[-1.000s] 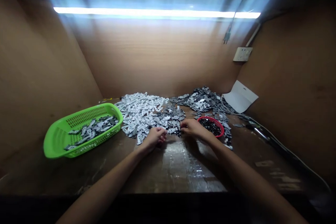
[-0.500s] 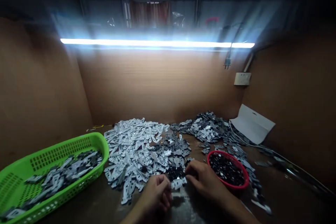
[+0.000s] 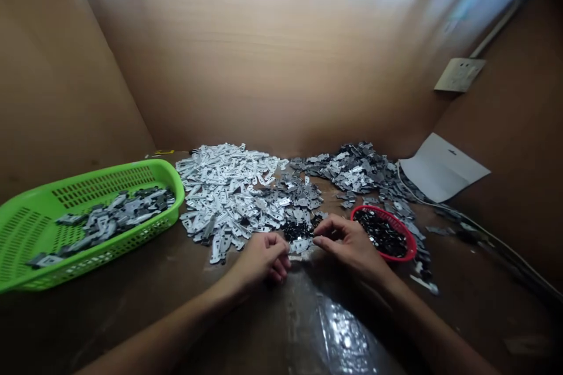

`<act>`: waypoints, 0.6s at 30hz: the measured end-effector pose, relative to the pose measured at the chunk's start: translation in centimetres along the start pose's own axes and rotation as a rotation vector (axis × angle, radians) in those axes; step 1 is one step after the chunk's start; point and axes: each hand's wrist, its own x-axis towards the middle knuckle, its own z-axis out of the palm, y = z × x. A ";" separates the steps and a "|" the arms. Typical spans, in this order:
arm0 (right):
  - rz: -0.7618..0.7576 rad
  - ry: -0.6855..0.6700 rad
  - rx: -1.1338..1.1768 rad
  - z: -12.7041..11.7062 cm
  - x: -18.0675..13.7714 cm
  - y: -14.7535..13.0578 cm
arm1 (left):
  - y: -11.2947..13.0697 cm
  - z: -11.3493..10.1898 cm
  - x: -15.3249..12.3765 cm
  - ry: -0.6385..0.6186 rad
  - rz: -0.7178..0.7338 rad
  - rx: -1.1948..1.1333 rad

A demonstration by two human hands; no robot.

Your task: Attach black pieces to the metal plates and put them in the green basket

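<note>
Fingers curled, my left hand (image 3: 265,256) is closed beside a silver metal piece (image 3: 301,245); what it holds, if anything, is hidden. Across from it, my right hand (image 3: 347,244) has thumb and forefinger brought together in a pinch, with no part I can make out at the tips. A cluster of small black parts (image 3: 295,230) lies just behind the silver piece, between the two hands. Beyond them spreads a heap of pale metal plates (image 3: 229,187). A red basket (image 3: 414,245) full of small black parts stands right of my right hand.
A green basket (image 3: 176,202) with metal assemblies stands at the left. Darker metal plates (image 3: 356,167) are piled at the back right. A white sheet (image 3: 442,167) and a cable (image 3: 497,231) lie at the right, below a wall socket (image 3: 460,75). Wooden panels enclose the table.
My view has tipped down, so the table sits higher in the picture and the lamp is mostly out of sight. Both hands keep nearly the same place over the parts.
</note>
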 end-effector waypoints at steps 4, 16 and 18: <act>-0.073 -0.039 -0.040 0.2 -0.2 0.1 | 0.0 -0.1 -0.1 -0.001 0.007 0.000; -0.192 -0.079 -0.172 0.7 -0.7 0.2 | -0.2 -0.3 -0.2 -0.001 0.008 -0.002; -0.205 -0.080 -0.181 0.6 -0.7 0.2 | -0.2 -0.3 -0.2 0.002 0.010 -0.011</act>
